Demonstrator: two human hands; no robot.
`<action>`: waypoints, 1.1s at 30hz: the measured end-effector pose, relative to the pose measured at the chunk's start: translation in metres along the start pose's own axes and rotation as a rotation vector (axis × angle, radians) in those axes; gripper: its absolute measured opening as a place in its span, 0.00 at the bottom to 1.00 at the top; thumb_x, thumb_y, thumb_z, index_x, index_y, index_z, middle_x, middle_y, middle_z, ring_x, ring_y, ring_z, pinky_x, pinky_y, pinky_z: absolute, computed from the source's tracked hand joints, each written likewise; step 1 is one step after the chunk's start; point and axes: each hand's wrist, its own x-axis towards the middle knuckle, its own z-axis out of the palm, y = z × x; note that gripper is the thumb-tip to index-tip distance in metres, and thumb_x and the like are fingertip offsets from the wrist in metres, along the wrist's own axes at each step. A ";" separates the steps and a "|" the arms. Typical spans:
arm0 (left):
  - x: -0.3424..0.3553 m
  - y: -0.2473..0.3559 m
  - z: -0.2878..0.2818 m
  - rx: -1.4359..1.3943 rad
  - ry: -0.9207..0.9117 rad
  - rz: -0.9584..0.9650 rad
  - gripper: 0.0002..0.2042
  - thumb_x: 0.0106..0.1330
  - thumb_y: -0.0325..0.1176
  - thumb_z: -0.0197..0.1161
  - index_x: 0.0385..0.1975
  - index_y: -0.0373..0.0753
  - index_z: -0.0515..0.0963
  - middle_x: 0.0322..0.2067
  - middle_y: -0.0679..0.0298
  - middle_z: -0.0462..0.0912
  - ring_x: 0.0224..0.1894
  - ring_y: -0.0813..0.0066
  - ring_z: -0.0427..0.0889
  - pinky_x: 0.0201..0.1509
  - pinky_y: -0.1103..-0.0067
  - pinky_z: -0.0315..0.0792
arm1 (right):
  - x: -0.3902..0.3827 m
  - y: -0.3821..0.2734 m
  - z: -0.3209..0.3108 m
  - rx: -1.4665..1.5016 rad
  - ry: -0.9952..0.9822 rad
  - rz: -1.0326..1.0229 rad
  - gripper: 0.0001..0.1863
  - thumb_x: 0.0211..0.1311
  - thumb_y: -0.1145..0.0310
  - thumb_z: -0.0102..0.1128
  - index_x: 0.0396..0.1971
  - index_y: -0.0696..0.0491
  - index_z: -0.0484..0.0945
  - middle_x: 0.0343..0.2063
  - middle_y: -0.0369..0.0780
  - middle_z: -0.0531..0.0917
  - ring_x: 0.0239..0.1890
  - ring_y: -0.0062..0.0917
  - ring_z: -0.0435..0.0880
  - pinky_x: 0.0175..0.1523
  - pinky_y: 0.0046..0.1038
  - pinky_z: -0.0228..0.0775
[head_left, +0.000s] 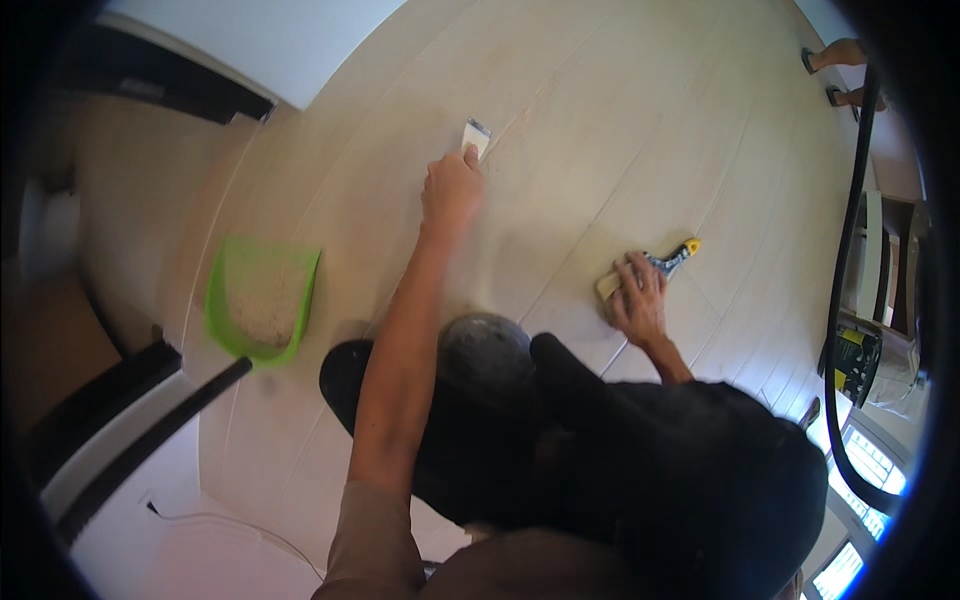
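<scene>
My left hand [455, 190] is stretched forward over the tiled floor [600, 110], its fingers closed around a small white scraper [476, 138]. The scraper's dark edge points away from me, close to a joint line between the tiles. Lower and to the right, my right hand [638, 297] is wrapped over a flat brush [682, 255] with a dark, yellow-tipped handle. Pale bristles show to the left of the fingers, near the floor. Part of the brush is hidden under the hand. A green dustpan [312, 290] with pale dust in it lies left of my left forearm.
A dark-and-white chair-like frame [130, 430] stands at the lower left, near a thin cord [240, 522] on the floor. White furniture [260, 40] is at the upper left. Another person's feet [835, 60] show at the far right. A black curved tube [846, 250] runs down the right side.
</scene>
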 end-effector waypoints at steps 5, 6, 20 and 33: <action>0.006 -0.017 -0.004 0.034 0.038 -0.026 0.26 0.78 0.51 0.50 0.47 0.30 0.82 0.46 0.38 0.85 0.52 0.36 0.82 0.57 0.53 0.76 | 0.046 0.024 -0.011 0.072 0.143 0.032 0.27 0.63 0.71 0.60 0.64 0.52 0.73 0.64 0.48 0.71 0.68 0.45 0.69 0.72 0.48 0.56; 0.010 -0.010 -0.002 0.041 0.043 -0.018 0.26 0.78 0.51 0.51 0.46 0.30 0.82 0.46 0.39 0.85 0.52 0.36 0.83 0.56 0.53 0.76 | 0.063 0.026 -0.016 0.072 0.188 0.023 0.27 0.62 0.71 0.60 0.64 0.52 0.74 0.63 0.48 0.72 0.67 0.44 0.69 0.71 0.47 0.57; 0.072 0.010 0.030 0.089 -0.023 -0.004 0.27 0.78 0.51 0.52 0.33 0.28 0.82 0.35 0.36 0.83 0.42 0.33 0.82 0.46 0.51 0.75 | 0.202 0.007 0.014 0.222 0.149 0.037 0.32 0.54 0.77 0.58 0.64 0.50 0.74 0.62 0.46 0.72 0.67 0.43 0.69 0.72 0.46 0.55; 0.092 0.044 0.026 0.052 -0.144 -0.230 0.29 0.79 0.52 0.51 0.31 0.27 0.82 0.28 0.36 0.81 0.35 0.32 0.81 0.41 0.50 0.74 | 0.406 0.126 0.011 0.005 0.449 0.038 0.30 0.59 0.70 0.56 0.65 0.49 0.74 0.62 0.45 0.74 0.70 0.39 0.68 0.74 0.49 0.50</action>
